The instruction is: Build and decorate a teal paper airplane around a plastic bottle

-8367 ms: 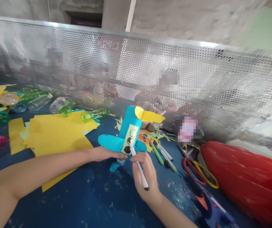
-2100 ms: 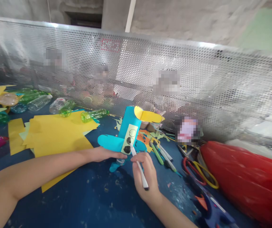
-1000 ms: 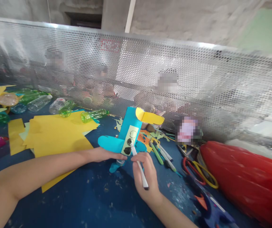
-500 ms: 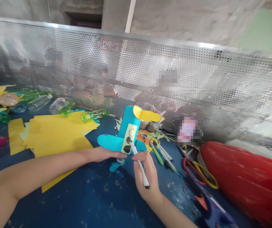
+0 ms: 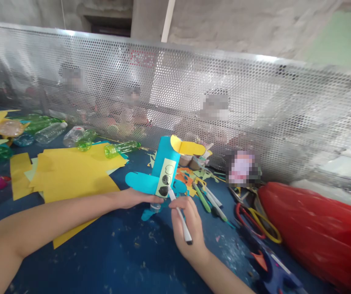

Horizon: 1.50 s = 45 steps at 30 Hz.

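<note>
A turquoise paper-covered plane model (image 5: 165,161) with a yellow tail piece stands tilted on the blue table (image 5: 108,253). A pale green strip (image 5: 165,179) on its side carries drawn circles, two of them filled black. My left hand (image 5: 132,198) holds the model by its wing. My right hand (image 5: 186,226) grips a white marker (image 5: 180,214) whose tip touches the lower end of the strip.
Yellow paper sheets (image 5: 71,173) and several empty plastic bottles (image 5: 80,138) lie to the left. Pens (image 5: 212,200), scissors (image 5: 256,222) and a blue glue gun (image 5: 275,269) lie to the right beside a red bag (image 5: 313,232). A perforated metal screen (image 5: 194,94) runs behind, with people beyond it.
The second circle on the strip has been filled in black. The marker tip has shifted slightly along the strip; both hands stay in place.
</note>
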Each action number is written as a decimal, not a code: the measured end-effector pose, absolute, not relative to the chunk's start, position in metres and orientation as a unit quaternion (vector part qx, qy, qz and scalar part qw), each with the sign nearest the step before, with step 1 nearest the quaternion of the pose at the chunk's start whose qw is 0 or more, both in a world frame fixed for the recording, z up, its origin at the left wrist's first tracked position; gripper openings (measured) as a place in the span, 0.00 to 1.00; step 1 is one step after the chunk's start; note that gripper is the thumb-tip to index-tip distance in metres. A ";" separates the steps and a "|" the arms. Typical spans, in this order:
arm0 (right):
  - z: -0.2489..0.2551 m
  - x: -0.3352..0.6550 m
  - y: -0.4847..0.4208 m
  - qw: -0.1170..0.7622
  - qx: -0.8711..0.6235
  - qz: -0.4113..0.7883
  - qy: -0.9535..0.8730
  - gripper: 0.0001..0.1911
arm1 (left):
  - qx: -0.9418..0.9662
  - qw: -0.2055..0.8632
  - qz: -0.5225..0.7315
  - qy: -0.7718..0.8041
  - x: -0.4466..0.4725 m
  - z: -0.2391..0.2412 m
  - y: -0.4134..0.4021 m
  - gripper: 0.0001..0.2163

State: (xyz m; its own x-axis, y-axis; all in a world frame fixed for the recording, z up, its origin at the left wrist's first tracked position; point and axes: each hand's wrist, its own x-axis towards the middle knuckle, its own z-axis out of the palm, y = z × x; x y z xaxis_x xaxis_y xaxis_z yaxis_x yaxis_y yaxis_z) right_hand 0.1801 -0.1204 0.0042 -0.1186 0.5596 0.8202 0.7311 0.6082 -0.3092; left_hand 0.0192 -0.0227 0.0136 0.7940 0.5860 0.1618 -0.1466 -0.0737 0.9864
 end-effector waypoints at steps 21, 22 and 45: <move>0.002 0.181 -0.120 0.500 -0.431 -0.074 -0.747 0.08 | 0.683 0.644 0.278 0.203 0.018 0.023 -0.026 0.22; 0.002 0.181 -0.120 0.500 -0.430 -0.073 -0.748 0.08 | 0.683 0.644 0.277 0.204 0.018 0.024 -0.026 0.21; 0.005 0.180 -0.120 0.499 -0.457 -0.089 -0.731 0.08 | 0.680 0.646 0.282 0.202 0.018 0.026 -0.029 0.18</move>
State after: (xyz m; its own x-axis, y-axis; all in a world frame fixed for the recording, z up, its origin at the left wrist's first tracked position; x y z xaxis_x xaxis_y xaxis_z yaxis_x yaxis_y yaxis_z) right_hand 0.1800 -0.1204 0.0050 -0.0831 0.5794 0.8108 0.7568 0.5660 -0.3269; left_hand 0.0176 -0.0287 0.0256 0.7593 0.6389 0.1233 -0.0899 -0.0846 0.9923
